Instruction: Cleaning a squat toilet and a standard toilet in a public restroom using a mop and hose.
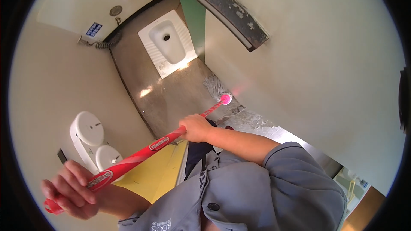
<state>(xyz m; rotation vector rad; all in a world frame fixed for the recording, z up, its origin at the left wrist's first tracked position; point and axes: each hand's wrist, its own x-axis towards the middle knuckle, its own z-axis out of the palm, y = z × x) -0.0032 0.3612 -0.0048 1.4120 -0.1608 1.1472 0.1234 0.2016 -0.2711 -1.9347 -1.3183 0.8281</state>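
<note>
"Where was the mop (137,157)?"

"Slanting across my view, from the near left to the far right. Its pale strands (212,86) were spread on the floor (167,102), at the foot of the right partition (299,81), with the pink hub (225,99) at their near side."

"And what did each grip have?"

"I had both on the red handle (167,139). My left grip (70,188) was curled round it close to the near end, and my right grip (195,128) was closed about it farther along, toward the hub. Neither stood open, though I couldn't tell how hard either one squeezed."

"How far along were you?"

"Partway, I'd have judged. The strands were down on the floor, so I took the mopping to be under way. Just near and right of them the floor had a pale, streaky look that I read as wet."

"And the rest?"

"Harder to say. The toilet (173,49) stood farther off, to the left of the strands, well apart from them. Bright patches (146,91) showed on the floor on its near side, but I couldn't tell water from reflected light. So I couldn't say whether that stretch was done or left. The far left hose (113,40) and the near left dispenser (89,128) were apart from the mop head."
</note>
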